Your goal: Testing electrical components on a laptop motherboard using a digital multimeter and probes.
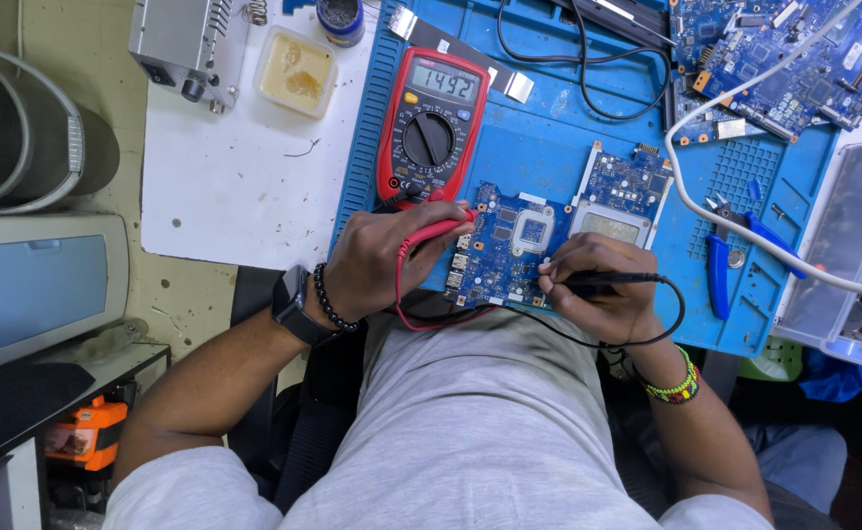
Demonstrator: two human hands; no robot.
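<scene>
1. Far to my left a grey monitor [38, 290] sits at the bench edge, with an orange tool [85, 432] on a lower shelf beneath it.
2. Next comes a white sheet [225, 186] on the bench, carrying a metal box [187, 44] and a small square tub of yellowish paste [296, 71].
3. My left hand [387, 260], with a dark watch and bead bracelet at the wrist, has its fingers curled and pressed together around the red probe [436, 233]; its tip rests at the left edge of the board.
4. Just above that hand lies the red multimeter [432, 123] on the blue mat [539, 137], its dial pointing up and its screen lit.
5. The blue circuit board [524, 245] lies flat on the mat, between my two hands and right in front of my chest.
6. My right hand [602, 285] pinches the black probe [607, 280] between thumb and fingertips, held against the board's lower right part; its black lead loops back under my wrist.
7. Further right, blue-handled cutters [720, 270] lie on the mat, a white cable [745, 231] crosses over them, and more blue boards [784, 59] are stacked at the top.
</scene>
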